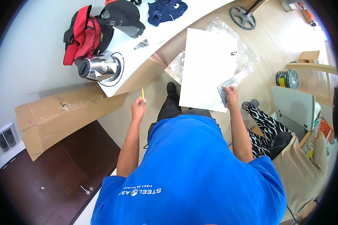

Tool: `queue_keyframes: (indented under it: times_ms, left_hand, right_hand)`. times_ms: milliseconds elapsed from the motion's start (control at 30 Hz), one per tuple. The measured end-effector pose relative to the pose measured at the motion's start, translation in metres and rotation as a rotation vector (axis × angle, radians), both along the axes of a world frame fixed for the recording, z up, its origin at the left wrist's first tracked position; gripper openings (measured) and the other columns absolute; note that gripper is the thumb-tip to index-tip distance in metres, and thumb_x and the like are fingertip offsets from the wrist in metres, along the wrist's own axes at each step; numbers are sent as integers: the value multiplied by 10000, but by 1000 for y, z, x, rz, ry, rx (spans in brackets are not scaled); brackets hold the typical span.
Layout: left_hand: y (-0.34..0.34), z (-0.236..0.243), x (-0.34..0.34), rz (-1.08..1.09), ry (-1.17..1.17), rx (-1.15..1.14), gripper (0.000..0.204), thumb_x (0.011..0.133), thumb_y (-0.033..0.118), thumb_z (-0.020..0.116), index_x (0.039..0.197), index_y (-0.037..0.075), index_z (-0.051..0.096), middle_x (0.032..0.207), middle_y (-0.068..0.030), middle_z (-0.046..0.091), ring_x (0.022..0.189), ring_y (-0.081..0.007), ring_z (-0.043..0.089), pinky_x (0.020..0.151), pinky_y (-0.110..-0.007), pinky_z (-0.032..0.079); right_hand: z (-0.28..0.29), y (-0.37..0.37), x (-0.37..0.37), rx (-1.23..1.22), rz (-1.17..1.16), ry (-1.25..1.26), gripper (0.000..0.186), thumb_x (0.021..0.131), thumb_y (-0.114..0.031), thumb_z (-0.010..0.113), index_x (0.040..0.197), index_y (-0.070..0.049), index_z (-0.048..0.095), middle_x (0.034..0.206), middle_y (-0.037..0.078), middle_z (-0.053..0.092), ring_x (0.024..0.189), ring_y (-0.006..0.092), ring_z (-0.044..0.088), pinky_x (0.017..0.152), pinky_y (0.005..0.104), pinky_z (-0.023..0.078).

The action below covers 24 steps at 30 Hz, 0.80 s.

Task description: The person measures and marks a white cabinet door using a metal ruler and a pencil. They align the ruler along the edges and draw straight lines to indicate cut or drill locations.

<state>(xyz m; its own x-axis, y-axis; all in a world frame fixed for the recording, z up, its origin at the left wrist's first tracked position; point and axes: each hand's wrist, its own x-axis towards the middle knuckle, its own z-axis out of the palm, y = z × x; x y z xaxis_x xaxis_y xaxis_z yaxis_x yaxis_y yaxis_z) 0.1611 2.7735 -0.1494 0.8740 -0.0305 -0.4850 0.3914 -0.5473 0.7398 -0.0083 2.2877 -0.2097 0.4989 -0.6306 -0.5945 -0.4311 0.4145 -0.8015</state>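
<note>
My left hand [138, 108] is closed around a yellow pencil [142, 93], its upper end pointing away from me. It is held out to the left, apart from the board. My right hand [232, 96] grips the corner of a metal carpenter's square [237, 77] at the near right edge of a white board [204, 67]. One arm of the square stretches away to the right, past the board's edge. A small dark metal fitting [233, 53] sits near the board's right side. Clear plastic wrap [248, 47] shows around the board.
On the white counter [133, 62] stand a steel kettle [99, 68], a red bag [90, 35], a dark cap [124, 17] and navy cloth [167, 11]. A long cardboard box [69, 108] lies left. Another person [300, 161] is close at right, near a bucket [287, 79].
</note>
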Motion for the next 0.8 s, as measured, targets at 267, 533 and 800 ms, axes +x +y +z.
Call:
queue_keyframes:
  times_ms: [267, 533, 800]
  left_hand:
    - [-79, 13, 215, 22, -423, 94, 239, 954, 159, 707, 1098, -29, 682, 743, -101, 676, 595, -184, 634, 571, -346, 487]
    - [-75, -15, 352, -40, -551, 490, 483, 886, 240, 747, 1248, -49, 608, 1098, -288, 728, 1038, -442, 709, 915, -481, 540]
    - [-66, -24, 382, -132, -460, 549, 608, 882, 275, 724, 1343, -85, 559, 1254, -321, 658, 1148, -441, 664, 987, -502, 519]
  right_hand:
    - [6, 53, 19, -195, 51, 172, 630, 830, -239, 844, 1307, 35, 535, 1110, 146, 669, 916, 206, 657, 738, 323, 564]
    - [62, 159, 153, -274, 329, -21, 521, 804, -271, 852, 1175, 17, 625, 975, 108, 662, 904, 210, 646, 820, 355, 536]
    - [67, 223, 293, -278, 251, -179, 532, 762, -286, 850, 1122, 19, 605, 958, 162, 696, 940, 305, 686, 843, 418, 548]
